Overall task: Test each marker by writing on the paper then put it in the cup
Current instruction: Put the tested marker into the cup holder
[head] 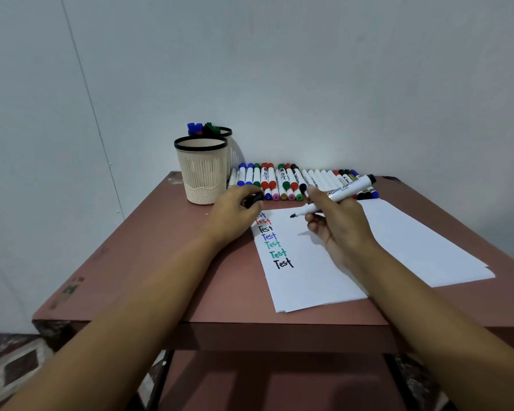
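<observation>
My right hand [337,223] grips an uncapped black marker [343,191], its tip pointing left just above the white paper [324,280]. My left hand [235,212] holds the marker's black cap [254,200] at the paper's top left corner. The paper bears a column of several "Test" words [275,243] in red, black, blue and green. A beige cup with a black rim [202,170] stands at the table's back left and looks empty. Behind it a second cup [224,133] holds several markers.
A row of several capped markers [285,180] lies along the wall at the back of the brown table [161,262]. More white sheets [422,241] spread to the right under the top one. The table's front edge is near, with patterned floor below.
</observation>
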The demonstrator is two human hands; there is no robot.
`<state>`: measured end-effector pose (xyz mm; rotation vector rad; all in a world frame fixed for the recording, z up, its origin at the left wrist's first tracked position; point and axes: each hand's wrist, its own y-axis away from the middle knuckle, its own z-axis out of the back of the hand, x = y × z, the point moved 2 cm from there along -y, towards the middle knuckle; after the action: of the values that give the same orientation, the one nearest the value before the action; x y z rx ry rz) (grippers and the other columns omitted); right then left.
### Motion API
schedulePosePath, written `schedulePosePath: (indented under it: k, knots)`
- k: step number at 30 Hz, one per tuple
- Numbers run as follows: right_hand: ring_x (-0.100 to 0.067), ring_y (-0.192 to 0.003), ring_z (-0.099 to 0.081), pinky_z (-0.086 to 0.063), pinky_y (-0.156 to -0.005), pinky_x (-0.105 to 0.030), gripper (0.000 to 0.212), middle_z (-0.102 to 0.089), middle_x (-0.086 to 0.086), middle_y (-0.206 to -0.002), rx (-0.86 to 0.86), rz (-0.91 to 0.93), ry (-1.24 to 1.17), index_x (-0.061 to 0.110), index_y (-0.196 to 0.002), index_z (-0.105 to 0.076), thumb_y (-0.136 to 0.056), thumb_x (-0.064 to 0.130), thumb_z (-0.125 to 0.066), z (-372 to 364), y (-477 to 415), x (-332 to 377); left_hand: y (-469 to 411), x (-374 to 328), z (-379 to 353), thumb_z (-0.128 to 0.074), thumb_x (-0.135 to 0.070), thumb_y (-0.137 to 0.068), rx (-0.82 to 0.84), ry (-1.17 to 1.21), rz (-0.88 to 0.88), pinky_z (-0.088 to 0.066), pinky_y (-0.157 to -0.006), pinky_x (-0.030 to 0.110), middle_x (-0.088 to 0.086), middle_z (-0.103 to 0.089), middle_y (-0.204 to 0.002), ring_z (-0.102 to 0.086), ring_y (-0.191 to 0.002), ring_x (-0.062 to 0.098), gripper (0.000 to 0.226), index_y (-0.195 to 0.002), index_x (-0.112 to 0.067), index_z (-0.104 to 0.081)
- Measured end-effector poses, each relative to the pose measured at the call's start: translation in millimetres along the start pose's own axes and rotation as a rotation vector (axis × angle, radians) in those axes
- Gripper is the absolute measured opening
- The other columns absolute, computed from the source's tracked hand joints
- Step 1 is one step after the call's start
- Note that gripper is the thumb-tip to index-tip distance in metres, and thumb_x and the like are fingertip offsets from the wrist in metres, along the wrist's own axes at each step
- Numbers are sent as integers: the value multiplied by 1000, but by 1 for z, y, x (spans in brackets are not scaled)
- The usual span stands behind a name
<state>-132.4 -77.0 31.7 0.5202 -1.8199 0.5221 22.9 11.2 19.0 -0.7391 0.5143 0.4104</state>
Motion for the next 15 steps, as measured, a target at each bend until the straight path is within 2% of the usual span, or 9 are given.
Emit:
schedulePosePath:
  k: [3,6,9,12,15]
  knots:
    - [-6,-47,-53,-46,-48,-17,19,-60,3,-52,23,21,-2,9,-75,-60,-90,20,-63,-7,-15,5,-1,2,-3,-58,-19,-89,25,19,-4,-34,-74,12,4,-63,-109,-53,-89,11,31,-120,-17,-60]
    - [-11,-52,-54,-48,-48,-18,18,-60,-4,-60,24,-5,-47,7,-74,-58,-92,9,-56,-14,-29,2,-1,4,-4,-58,-19,-89,53,49,-4,-40,-79,17,2,-65,-109,-58,-93,13,30,-119,-18,-60]
    - [-14,-56,-56,-50,-53,-20,17,-59,-7,-63,31,-9,-72,4,-74,-58,-90,3,-52,-19,-37,-7,-2,3,-5,-59,-20,-89,54,35,-13,-40,-83,15,2,-65,-112,-59,-99,12,31,-120,-15,-59]
    - [-14,-57,-57,-52,-56,-20,18,-62,-6,-60,38,-5,-80,4,-74,-59,-90,2,-52,-21,-42,-12,-3,4,-6,-60,-19,-89,54,20,-37,-38,-74,6,3,-66,-111,-57,-93,9,30,-118,-11,-61]
    - [-13,-57,-58,-53,-57,-20,19,-64,-3,-56,55,14,-64,5,-73,-60,-91,3,-53,-21,-44,-12,-4,4,-8,-60,-19,-89,65,23,-60,-38,-69,2,3,-67,-106,-56,-88,7,27,-114,-10,-63]
